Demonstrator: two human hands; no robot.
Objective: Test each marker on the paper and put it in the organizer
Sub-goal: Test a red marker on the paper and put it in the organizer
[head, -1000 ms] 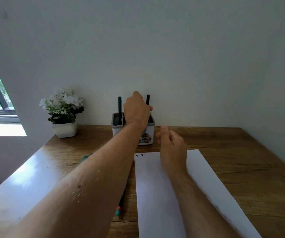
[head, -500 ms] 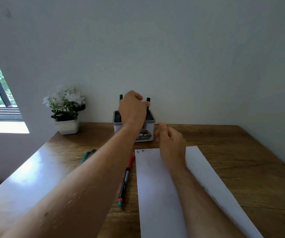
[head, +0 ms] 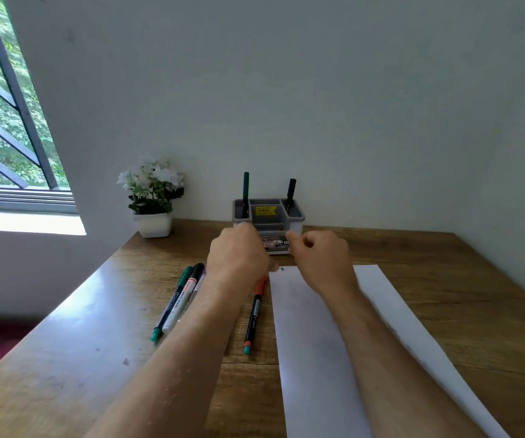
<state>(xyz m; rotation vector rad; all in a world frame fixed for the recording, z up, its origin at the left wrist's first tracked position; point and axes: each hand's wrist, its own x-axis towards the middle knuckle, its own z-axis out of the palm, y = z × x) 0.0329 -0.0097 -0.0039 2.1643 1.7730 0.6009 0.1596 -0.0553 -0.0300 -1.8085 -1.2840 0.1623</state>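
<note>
A grey and white organizer point(head: 296, 220) stands against the wall with a green marker point(head: 246, 187) upright in its left slot and a black marker point(head: 290, 193) in its right slot. My left hand point(head: 237, 257) hovers just in front of it, fingers loosely curled, nothing in it. My right hand point(head: 322, 260) is over the top of the white paper point(head: 311, 343), curled and holding nothing. A red-capped marker point(head: 254, 314) lies left of the paper. A green pen point(head: 172, 306) and a whiteboard marker point(head: 183, 298) lie further left.
A white pot of white flowers point(head: 153, 200) stands at the back left of the wooden desk point(head: 476, 295). The wall rises right behind the organizer. A window is at the far left. Small pen marks point(head: 282, 269) sit at the paper's top edge.
My left hand has let go of the black marker in the organizer and drawn back towards me. The view tilted down, showing more markers on the desk.
</note>
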